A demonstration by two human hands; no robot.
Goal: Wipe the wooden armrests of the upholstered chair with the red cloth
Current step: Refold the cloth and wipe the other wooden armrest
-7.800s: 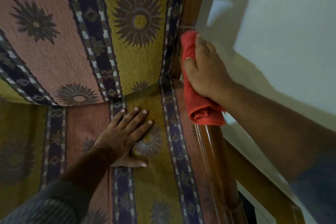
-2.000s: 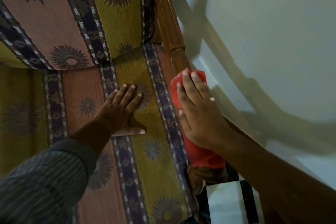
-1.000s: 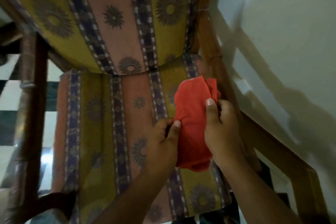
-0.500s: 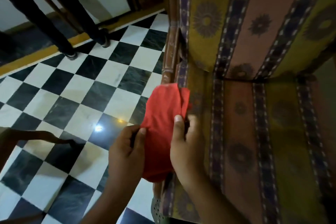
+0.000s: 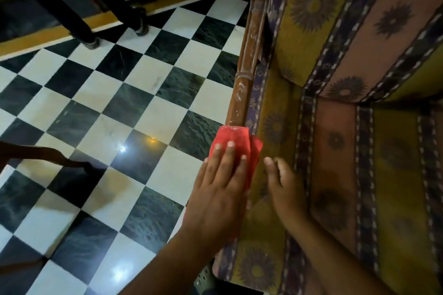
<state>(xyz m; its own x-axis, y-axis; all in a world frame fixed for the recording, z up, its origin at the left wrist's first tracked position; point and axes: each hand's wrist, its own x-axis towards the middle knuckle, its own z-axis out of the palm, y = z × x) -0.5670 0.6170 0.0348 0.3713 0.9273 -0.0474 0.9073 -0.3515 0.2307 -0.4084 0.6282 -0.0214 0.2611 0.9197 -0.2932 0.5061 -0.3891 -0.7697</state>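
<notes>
The red cloth (image 5: pixel 236 137) lies over the front part of the chair's left wooden armrest (image 5: pixel 242 84), which runs up the middle of the view with dusty marks on it. My left hand (image 5: pixel 220 189) lies flat on the cloth, fingers spread, pressing it onto the armrest. Just to its right, my right hand (image 5: pixel 284 187) hovers over the patterned seat cushion (image 5: pixel 335 163) with loosely curled fingers and holds nothing. The cloth's lower part is hidden under my left hand.
A black-and-white chequered floor (image 5: pixel 107 115) fills the left side. Two dark furniture legs (image 5: pixel 72 12) stand at the top left by a yellow floor strip. The striped chair backrest (image 5: pixel 359 19) rises at the top right.
Half a second ago both hands held the cloth in the air. Now the cloth rests on the left armrest under my left hand, and my right hand has let go.
</notes>
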